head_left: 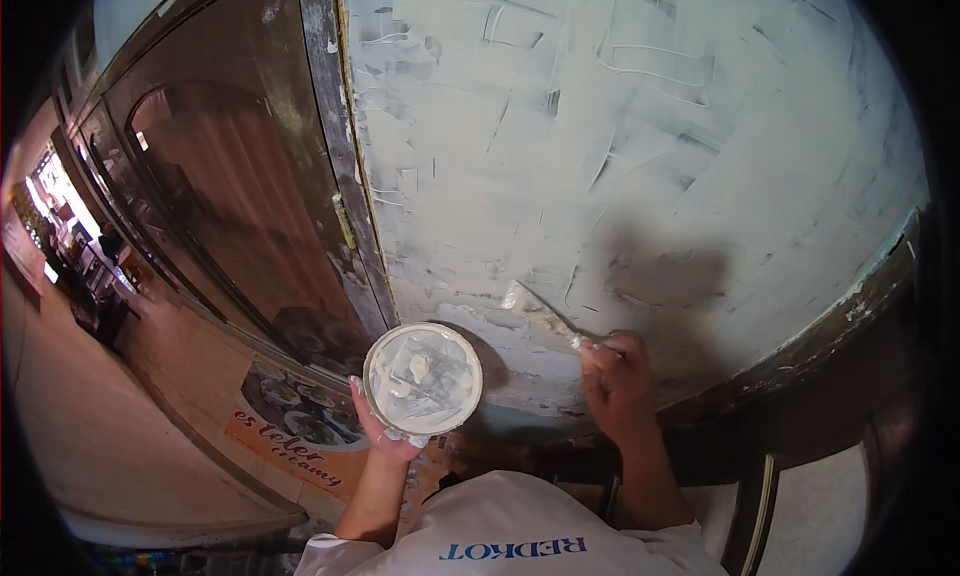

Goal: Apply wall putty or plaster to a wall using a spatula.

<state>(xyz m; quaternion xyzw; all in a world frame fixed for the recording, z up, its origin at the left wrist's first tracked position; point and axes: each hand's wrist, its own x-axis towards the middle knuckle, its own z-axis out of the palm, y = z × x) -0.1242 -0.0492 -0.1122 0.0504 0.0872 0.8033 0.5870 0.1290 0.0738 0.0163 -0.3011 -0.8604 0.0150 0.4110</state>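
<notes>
Head: two hands (382, 431) (620, 381) hold one lid (425, 328), one scraper (558, 326).

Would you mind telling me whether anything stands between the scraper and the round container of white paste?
Nothing visible does: between the scraper in the right hand and the round container in the left hand, only the patchy pale wall shows, behind the gap.

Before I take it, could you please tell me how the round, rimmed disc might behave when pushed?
The disc is probably stiff, since it keeps an evenly round shape. It may feel slippery, as white paste smears its face. It could tip if pushed near the top, because the left hand shows only around its lower left.
</notes>
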